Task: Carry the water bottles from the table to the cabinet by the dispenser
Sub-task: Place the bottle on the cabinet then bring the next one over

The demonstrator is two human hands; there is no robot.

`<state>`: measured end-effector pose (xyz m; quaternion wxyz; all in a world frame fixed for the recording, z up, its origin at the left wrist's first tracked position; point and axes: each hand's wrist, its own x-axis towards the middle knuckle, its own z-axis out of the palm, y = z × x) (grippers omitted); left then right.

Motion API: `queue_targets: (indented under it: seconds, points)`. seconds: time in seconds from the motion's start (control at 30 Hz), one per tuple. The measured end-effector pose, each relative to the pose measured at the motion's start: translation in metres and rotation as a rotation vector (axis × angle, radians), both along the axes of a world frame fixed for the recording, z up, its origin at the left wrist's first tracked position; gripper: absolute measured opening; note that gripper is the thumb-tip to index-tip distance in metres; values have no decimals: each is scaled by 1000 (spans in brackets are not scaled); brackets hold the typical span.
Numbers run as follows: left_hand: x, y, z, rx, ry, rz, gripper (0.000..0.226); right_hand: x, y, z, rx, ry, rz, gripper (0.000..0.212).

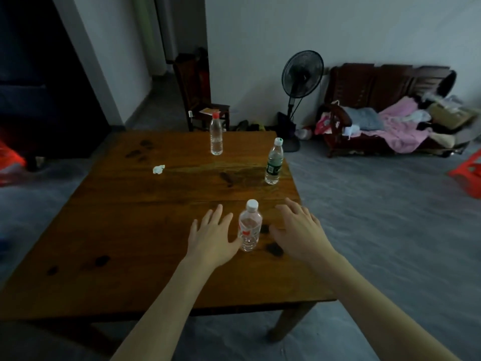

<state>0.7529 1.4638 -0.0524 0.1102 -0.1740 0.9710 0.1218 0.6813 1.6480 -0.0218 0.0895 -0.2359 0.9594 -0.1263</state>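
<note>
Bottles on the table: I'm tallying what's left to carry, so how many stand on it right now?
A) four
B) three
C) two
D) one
B: three stand upright on the table: the red-capped bottle at the far edge, the green-labelled bottle near the right edge, and the white-capped bottle between the open left hand and right hand.

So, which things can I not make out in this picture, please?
- Head view: the cabinet and dispenser are outside the frame.
- Whether the left hand touches the near bottle: the thumb overlaps its base, so contact is unclear.
- The label text on the green-label bottle is too small and blurred.
- The red-cap bottle: its water level is unclear in dim light.
- The right hand covers part of the table.
</note>
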Motion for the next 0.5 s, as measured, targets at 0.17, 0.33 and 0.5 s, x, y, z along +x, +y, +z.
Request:
queue_targets:
  seconds: [0.17, 0.33, 0.5]
  points:
    - [-28, 14, -4, -25, -18, -5, 72, -32, 14, -17, -4, -25, 12, 63]
    - [-48, 15, -9, -48, -46, 16, 78, -53, 11, -33, -26, -71, 22, 63]
    - [-59, 9, -20, -60, -91, 27, 84, -66, 5, -45, -33, -101, 38, 63]
